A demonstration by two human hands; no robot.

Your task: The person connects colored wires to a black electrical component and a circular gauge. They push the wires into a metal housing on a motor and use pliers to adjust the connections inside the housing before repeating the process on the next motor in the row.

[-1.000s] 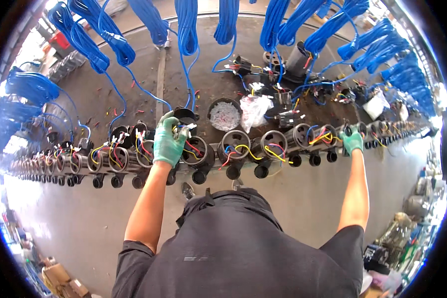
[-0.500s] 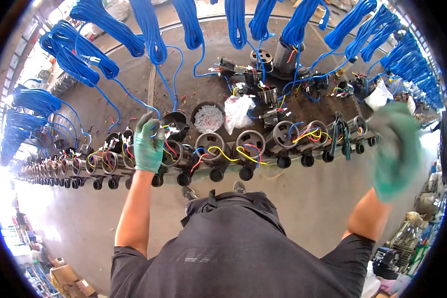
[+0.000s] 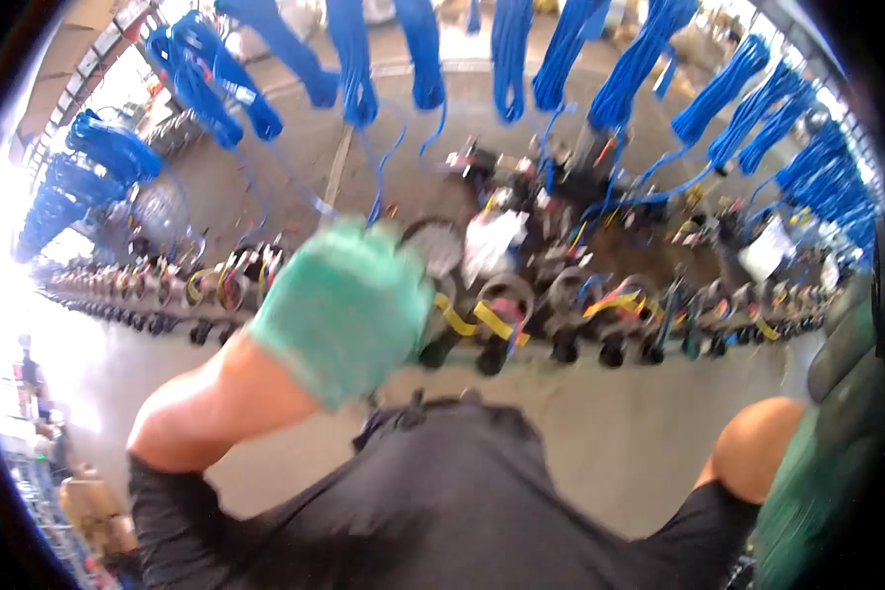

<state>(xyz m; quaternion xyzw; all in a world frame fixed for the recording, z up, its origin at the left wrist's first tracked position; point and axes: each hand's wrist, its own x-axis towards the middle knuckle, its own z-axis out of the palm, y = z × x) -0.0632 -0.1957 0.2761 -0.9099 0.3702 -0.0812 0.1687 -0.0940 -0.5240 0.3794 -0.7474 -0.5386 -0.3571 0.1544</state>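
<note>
- The left hand (image 3: 349,305), in a light green glove, is raised close to the camera and blurred; nothing is seen held in it, and whether its fingers are curled or spread cannot be told.
- The right hand (image 3: 806,492), also gloved in green, is seen only as a smear at the lower right rim, near the bent elbow; its state cannot be told either.
- Just behind the left hand, a long row of round motor parts (image 3: 570,315) is lined up on a rail, seemingly so each can be reached in turn.
- Yellow and red wires (image 3: 482,320) are looped out of the parts nearest the hand.
- Blue cable bundles (image 3: 511,49) are hung overhead, kept off the rail yet within reach.
- The grey floor (image 3: 580,433) is seen beneath.
</note>
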